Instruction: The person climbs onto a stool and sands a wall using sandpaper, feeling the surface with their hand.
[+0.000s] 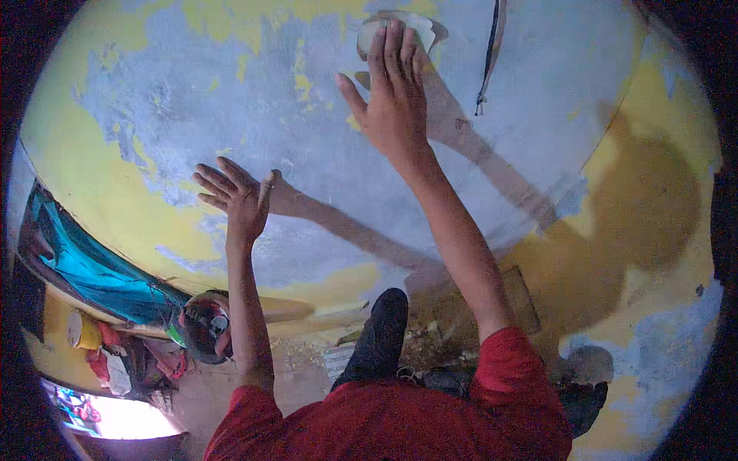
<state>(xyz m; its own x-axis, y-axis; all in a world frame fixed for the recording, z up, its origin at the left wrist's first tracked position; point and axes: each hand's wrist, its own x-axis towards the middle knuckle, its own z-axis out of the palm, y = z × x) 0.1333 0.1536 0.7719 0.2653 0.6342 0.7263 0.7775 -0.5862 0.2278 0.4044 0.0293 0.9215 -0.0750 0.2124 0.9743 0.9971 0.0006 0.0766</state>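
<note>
My right hand [393, 92] lies with its fingers stretched over a pale, flat piece [369, 39] against the wall [323, 127]. Whether that piece is a sheet of sandpaper or some other material, I cannot tell. Patches of blue-grey and yellow cover the wall. Lower and to the left, my left hand [236, 190] is spread at the wall and holds nothing. Both arms cast shadows on the wall.
A black cord [490, 63] hangs at the upper right. Teal fabric [92, 265], a yellow container [83, 330] and a dark round object [204, 327] are at the lower left. Chips and debris lie on the floor [294, 351] by the wall's foot.
</note>
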